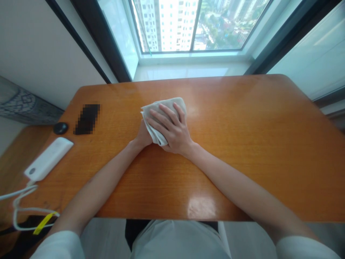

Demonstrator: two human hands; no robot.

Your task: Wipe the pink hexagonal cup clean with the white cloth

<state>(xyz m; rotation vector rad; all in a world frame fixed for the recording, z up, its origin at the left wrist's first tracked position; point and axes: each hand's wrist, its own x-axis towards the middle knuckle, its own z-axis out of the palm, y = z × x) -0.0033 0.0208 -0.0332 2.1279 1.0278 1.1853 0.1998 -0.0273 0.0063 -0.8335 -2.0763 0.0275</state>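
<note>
A folded pale grey cloth (163, 105) is between my two hands above the middle of the wooden table (242, 136). My right hand (174, 129) lies over the cloth, its fingers spread across the top and its thumb tucked by the near edge, gripping it. From the left, my left hand (145, 133) reaches under the cloth and holds it from below; its fingers are hidden. Whether the cloth touches the tabletop, I cannot tell.
At the table's left side lie a white power bank (49, 158), a white cable (25, 208) with a yellow tag (44, 223), a small round black object (60, 128) and a pixelated dark rectangle (87, 119). Behind the table is a window (191, 61). A patterned curtain (29, 104) hangs left.
</note>
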